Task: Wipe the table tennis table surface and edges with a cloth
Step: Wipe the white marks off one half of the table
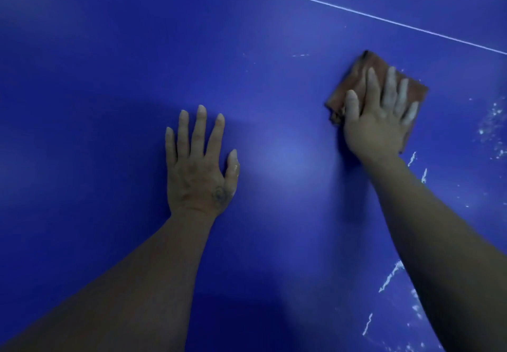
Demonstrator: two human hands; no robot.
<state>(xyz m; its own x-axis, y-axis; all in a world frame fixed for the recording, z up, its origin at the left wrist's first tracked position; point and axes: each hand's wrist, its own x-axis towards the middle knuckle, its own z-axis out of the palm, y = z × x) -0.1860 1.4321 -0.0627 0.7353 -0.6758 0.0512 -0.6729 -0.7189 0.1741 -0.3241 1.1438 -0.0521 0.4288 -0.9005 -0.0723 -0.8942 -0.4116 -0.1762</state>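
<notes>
On glossy blue table (109,77), folded brown cloth (354,79).

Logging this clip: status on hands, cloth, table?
Left hand flat on blue table, empty. Right hand pressing brown cloth flat. White smears at right; nothing blocking.

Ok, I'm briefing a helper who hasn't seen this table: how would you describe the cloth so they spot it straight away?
Start from the blue table and its thin white line crossing the upper right. Just below the line, the right hand presses flat on the cloth, a folded reddish-brown square. Unlike the white smears nearby, it is brown.
</notes>
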